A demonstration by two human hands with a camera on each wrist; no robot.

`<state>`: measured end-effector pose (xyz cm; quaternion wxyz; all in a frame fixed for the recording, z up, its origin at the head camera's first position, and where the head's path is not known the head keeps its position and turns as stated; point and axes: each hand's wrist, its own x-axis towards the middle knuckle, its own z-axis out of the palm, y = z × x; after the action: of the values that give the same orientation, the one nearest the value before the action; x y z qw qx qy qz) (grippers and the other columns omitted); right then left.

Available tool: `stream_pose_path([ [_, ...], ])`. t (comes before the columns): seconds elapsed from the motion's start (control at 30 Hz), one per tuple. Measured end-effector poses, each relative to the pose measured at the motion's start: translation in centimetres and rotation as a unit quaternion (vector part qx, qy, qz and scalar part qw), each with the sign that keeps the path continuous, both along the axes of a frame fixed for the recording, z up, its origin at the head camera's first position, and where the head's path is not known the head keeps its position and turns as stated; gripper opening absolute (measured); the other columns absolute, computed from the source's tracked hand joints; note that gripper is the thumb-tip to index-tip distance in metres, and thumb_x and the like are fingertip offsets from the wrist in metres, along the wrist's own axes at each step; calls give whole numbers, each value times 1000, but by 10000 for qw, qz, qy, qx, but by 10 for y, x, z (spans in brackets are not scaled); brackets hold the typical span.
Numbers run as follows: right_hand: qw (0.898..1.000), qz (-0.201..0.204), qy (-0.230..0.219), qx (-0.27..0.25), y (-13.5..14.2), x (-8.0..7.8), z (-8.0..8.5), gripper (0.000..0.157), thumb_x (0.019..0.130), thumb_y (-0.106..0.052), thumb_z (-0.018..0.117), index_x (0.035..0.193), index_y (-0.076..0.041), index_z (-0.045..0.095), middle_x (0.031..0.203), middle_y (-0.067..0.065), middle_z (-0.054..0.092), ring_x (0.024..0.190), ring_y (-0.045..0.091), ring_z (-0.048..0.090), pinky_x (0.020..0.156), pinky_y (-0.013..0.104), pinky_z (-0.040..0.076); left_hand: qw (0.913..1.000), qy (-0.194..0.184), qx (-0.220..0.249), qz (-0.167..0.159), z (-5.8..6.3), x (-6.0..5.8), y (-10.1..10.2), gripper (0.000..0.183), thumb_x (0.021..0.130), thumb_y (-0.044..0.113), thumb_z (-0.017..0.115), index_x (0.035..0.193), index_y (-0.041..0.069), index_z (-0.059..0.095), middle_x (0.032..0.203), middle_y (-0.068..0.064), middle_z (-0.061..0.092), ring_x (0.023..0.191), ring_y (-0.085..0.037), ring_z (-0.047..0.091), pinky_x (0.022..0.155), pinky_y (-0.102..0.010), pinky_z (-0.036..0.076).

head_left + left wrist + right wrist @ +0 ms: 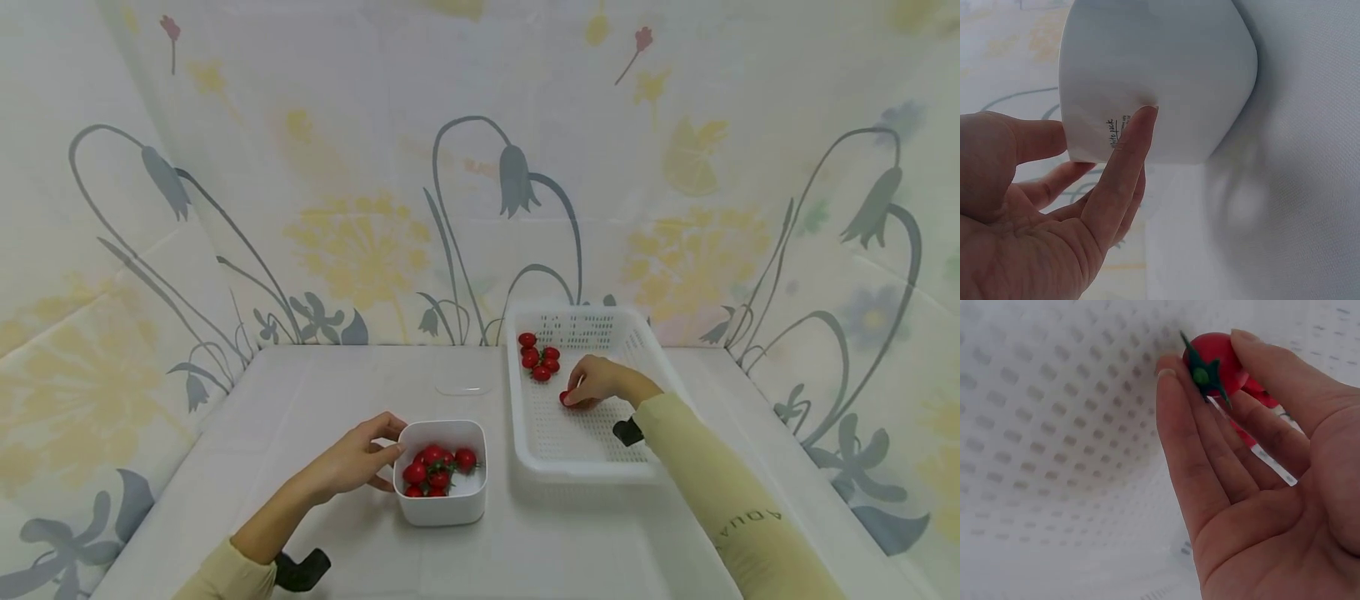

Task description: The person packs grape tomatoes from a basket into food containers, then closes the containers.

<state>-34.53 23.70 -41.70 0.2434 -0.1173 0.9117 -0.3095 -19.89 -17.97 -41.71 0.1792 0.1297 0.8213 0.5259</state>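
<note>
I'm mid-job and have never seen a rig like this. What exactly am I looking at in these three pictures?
There's no machine, just a person's bare left hand and right hand. The wide picture looks forward and down from the head; the other two are taken from the left and right wrists. On the white table stand a small white container and a larger white basket, both holding red tomatoes. The left touches the container's side; the right pinches one tomato inside the basket.
</note>
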Motion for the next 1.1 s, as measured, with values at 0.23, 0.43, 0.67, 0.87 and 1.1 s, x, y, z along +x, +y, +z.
stream_pose_path([
  [0.23, 9934, 127, -390, -1075, -13, 12, 10, 19, 95, -10, 71, 100, 8, 70, 92, 15, 75, 84, 27, 75, 80, 38, 64, 10000, -12, 4, -14, 1, 1, 0, 26, 104, 11, 58, 129, 4, 55, 133, -23, 54, 113, -38, 64, 70, -44, 65],
  [0.43, 9861, -100, -671, -1517, -23, 19, 17, 24, 96, -12, 71, 108, 7, 68, 101, 16, 74, 89, 25, 74, 87, 38, 62, 10000, -1, 20, -24, 1, 0, -1, 26, 104, 11, 58, 129, 4, 55, 132, -23, 54, 112, -36, 65, 70, -43, 65],
  [0.67, 9729, -147, -1007, -2076, -28, 26, 22, 26, 97, -7, 69, 114, 12, 62, 105, 19, 73, 93, 27, 74, 94, 44, 59, 9999, 2, 73, -74, -1, -2, -1, 26, 104, 11, 58, 129, 4, 55, 132, -23, 54, 113, -36, 64, 70, -44, 65],
  [0.87, 9642, -122, -1171, -2376, -31, 30, 26, 28, 97, -5, 68, 117, 12, 58, 103, 16, 73, 95, 30, 74, 96, 46, 58, 9999, 18, 94, -84, -1, -2, 0, 25, 104, 10, 57, 128, 4, 55, 131, -23, 55, 112, -37, 65, 71, -44, 65],
  [1.1, 9581, -8, -1224, -2590, -36, 38, 36, 28, 97, -3, 68, 117, 13, 57, 103, 16, 72, 97, 32, 74, 98, 47, 57, 9999, 5, 94, -80, -1, -2, -1, 25, 104, 11, 58, 128, 3, 54, 131, -23, 54, 112, -37, 65, 70, -44, 65],
])
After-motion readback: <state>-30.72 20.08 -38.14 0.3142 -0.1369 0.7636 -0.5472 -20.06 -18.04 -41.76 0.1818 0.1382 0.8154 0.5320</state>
